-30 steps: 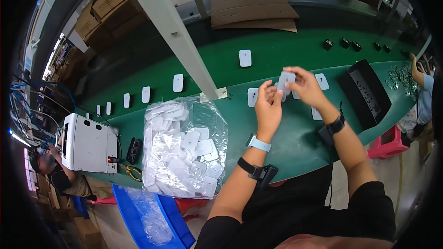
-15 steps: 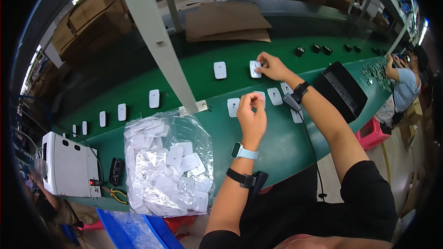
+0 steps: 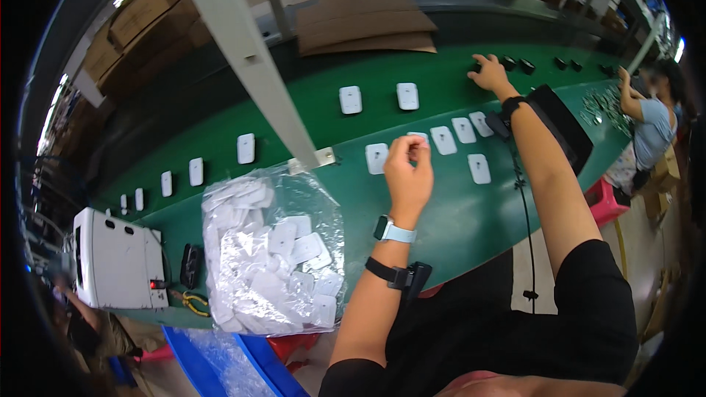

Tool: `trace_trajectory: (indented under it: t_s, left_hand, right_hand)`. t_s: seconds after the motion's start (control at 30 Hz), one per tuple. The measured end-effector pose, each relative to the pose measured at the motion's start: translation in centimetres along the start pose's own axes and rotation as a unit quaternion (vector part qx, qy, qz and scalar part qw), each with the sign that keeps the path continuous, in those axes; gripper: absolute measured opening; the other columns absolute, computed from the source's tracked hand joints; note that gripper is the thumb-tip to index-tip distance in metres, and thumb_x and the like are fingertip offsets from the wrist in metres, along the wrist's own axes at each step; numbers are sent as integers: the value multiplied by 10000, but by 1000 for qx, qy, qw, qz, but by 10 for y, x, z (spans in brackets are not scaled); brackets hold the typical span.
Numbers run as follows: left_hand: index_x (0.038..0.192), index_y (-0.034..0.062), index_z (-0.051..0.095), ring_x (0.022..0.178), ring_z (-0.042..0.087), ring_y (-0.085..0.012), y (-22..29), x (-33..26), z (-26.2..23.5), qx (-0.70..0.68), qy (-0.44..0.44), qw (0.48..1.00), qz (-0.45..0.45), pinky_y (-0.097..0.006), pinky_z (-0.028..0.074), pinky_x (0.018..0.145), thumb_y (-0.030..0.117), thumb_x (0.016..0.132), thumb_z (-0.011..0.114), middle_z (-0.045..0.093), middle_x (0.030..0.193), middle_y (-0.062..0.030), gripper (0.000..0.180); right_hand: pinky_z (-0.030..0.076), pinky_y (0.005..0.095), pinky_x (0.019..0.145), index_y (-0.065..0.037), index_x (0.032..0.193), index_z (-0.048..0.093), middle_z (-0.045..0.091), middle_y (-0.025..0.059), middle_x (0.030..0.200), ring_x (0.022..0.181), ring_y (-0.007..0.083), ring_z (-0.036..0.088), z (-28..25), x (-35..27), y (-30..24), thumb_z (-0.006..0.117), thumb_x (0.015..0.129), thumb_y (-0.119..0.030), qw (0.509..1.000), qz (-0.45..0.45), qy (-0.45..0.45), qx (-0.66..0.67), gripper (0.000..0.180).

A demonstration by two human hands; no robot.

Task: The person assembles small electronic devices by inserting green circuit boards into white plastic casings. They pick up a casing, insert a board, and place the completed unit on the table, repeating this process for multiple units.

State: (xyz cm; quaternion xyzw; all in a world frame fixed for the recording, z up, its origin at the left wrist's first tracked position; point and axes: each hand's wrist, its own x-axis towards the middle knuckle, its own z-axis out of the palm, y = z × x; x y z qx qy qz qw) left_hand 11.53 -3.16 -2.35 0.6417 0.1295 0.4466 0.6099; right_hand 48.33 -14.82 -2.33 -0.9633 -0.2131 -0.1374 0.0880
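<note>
My right hand (image 3: 490, 76) reaches over the far green strip, its fingers spread around a small black block (image 3: 477, 68) that they partly hide. Whether they touch it I cannot tell. My left hand (image 3: 409, 176) hovers above the nearer green tabletop, its fingertips curled together; what they hold, if anything, is hidden. Behind those fingertips shows part of a white plate. Beside it lie more rounded white plates with a dark mark in the middle, such as this white plate (image 3: 443, 140). A white casing (image 3: 407, 96) lies on the far strip, left of my right hand.
A clear plastic bag (image 3: 272, 257) full of white plates sits left of my left arm. A pale metal post (image 3: 250, 59) rises between bag and strip. A black bin (image 3: 562, 129) stands right of my right forearm. A white machine (image 3: 118, 261) is far left; a co-worker (image 3: 654, 114) sits at right.
My right hand has let go of the white casing and moved right to the black block. My left hand stays near the same plates, fingers still curled. The view has shifted slightly.
</note>
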Motion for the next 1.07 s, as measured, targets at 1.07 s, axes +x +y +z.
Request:
trace_trajectory:
  t_s: [1.07]
  left_hand:
    - [1002,2,638,771,587,-88,-3,1,-13,-13,-2,997,-75,-233,492,709,101,976,624,637,898,-22,102]
  right_hand:
    - [478,444,1015,-34,1143,641,639,141,1160,1210,338,556,-127,-281,-59,588,713,99,843,-427,-74,317,453]
